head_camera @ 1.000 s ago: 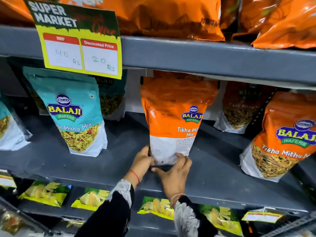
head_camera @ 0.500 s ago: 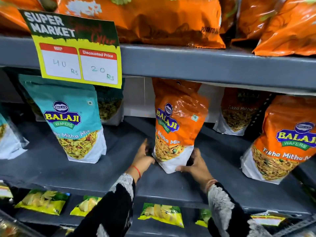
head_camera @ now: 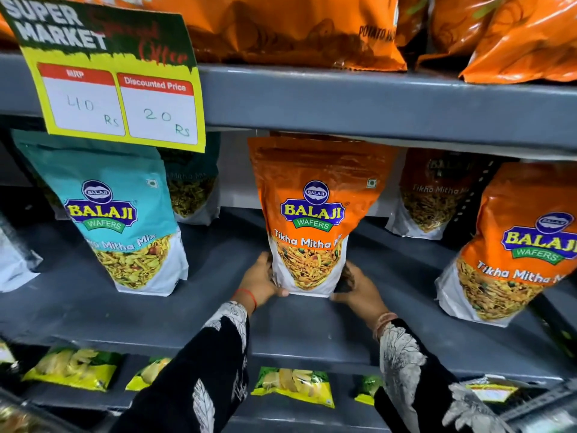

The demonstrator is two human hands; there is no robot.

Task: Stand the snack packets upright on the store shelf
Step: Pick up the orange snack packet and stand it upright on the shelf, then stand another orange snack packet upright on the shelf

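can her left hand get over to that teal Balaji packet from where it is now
Probably yes. The left hand is at the orange packet, and only bare shelf lies between it and the teal packet; it would have to let go first.

Both hands [head_camera: 260,281] [head_camera: 356,289] low, fingers curled

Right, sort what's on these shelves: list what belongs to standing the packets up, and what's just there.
Part of the job:
- orange Tikha Mitha packet, gripped at its base by the left hand and right hand
- teal packet
- orange packet at right
- grey shelf

Just there:
- price sign
- orange bags above
- yellow packets below
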